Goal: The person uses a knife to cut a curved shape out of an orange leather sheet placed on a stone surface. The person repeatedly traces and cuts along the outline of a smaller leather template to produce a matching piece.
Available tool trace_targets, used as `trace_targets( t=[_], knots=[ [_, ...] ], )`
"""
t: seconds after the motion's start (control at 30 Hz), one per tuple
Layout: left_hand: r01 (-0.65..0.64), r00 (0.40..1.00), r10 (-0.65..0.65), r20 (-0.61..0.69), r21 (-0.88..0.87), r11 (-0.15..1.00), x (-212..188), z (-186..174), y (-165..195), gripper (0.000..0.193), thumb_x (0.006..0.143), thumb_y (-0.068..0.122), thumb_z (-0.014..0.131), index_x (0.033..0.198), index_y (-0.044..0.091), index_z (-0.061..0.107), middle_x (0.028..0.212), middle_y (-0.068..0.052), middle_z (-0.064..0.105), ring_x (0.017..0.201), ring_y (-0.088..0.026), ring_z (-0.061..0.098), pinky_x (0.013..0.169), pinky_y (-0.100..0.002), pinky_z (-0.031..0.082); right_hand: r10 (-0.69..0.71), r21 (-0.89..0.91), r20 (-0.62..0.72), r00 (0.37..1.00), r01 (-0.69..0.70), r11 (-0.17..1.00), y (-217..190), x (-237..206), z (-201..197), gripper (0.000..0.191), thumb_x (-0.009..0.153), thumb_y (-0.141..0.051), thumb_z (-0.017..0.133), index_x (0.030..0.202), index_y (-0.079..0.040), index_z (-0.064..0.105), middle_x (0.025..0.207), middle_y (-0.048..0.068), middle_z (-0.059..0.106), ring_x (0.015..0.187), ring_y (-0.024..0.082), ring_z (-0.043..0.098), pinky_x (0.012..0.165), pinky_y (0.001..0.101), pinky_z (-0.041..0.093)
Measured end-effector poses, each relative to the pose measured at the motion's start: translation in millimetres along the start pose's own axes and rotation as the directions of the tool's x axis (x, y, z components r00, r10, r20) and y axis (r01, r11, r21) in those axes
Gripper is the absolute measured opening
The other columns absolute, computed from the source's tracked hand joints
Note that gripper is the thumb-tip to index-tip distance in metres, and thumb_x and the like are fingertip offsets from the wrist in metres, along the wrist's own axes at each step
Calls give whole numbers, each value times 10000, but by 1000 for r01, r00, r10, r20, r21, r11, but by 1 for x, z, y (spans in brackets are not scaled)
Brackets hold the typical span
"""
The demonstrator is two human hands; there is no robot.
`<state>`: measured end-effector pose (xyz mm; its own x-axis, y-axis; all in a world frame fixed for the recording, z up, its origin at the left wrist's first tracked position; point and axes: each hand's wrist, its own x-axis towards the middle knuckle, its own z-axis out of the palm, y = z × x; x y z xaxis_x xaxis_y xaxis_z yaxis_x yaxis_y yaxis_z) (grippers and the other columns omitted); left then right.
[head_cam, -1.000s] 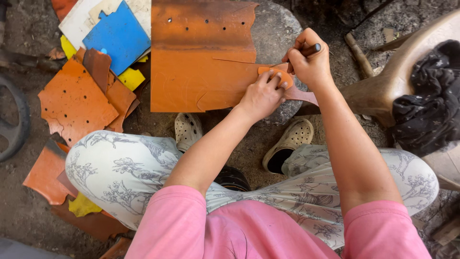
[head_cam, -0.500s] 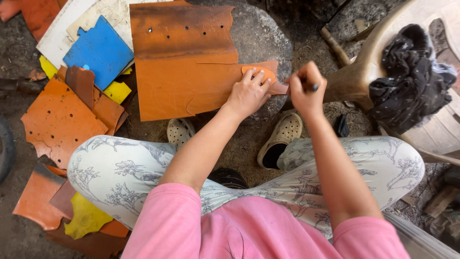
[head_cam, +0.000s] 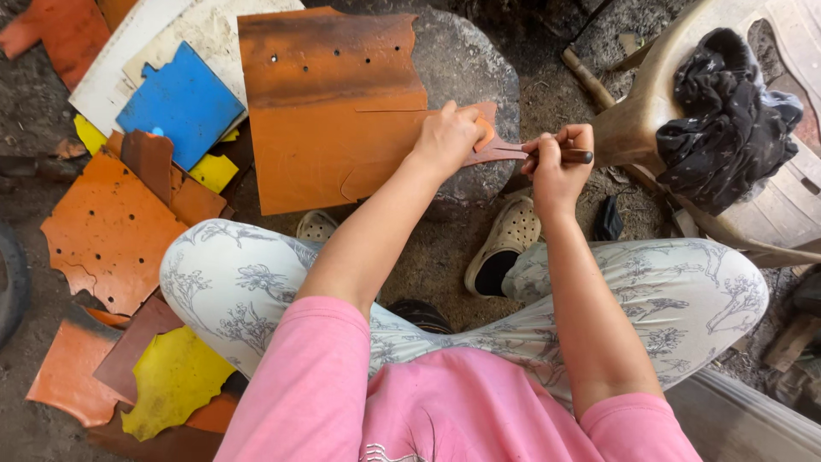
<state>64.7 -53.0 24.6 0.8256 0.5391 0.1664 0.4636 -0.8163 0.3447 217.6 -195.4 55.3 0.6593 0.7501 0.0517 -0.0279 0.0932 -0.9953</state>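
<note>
Nearest the body, the right hand [head_cam: 558, 162] is closed in a fist around a dark-handled knife [head_cam: 547, 154], whose blade meets the right edge of the orange leather sheet [head_cam: 329, 111]. Just beyond, the left hand [head_cam: 449, 137] lies mostly open, fingers curled, pressing a narrow strip [head_cam: 492, 147] of that sheet down on the round stone slab [head_cam: 466, 60]. The cut looks well along: a slit runs across the sheet and the strip is nearly free, while most of the sheet is uncut.
</note>
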Motion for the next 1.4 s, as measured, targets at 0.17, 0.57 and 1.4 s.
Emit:
trace_targets(
  t=[0.17,0.57,1.4],
  knots=[
    [-10,985,15,-171,32,999,-1,4,-3,122,794,110,694,778,218,748,1044,-6,666,1008,-283,626,653,-375,610,21,5,80,997,-22,1000,11,8,16,164,1066,17,535,1026,-68,400,821,158,666,565,133,579,497,266,453],
    [-5,992,4,-129,-6,1000,-2,2,-3,209,828,92,692,968,204,799,1040,16,665,1081,-269,604,628,-378,614,35,-266,352,935,64,962,25,54,-5,121,1062,56,506,994,-38,472,835,150,689,585,147,643,453,292,506],
    [-263,798,347,493,-232,936,90,-19,-65,249,697,137,836,945,155,852,1343,-71,637,1127,-327,651,904,-407,538,7,171,177,984,-38,985,23,5,62,281,1113,-186,454,892,-12,475,876,202,684,595,192,597,532,307,486]
  ],
)
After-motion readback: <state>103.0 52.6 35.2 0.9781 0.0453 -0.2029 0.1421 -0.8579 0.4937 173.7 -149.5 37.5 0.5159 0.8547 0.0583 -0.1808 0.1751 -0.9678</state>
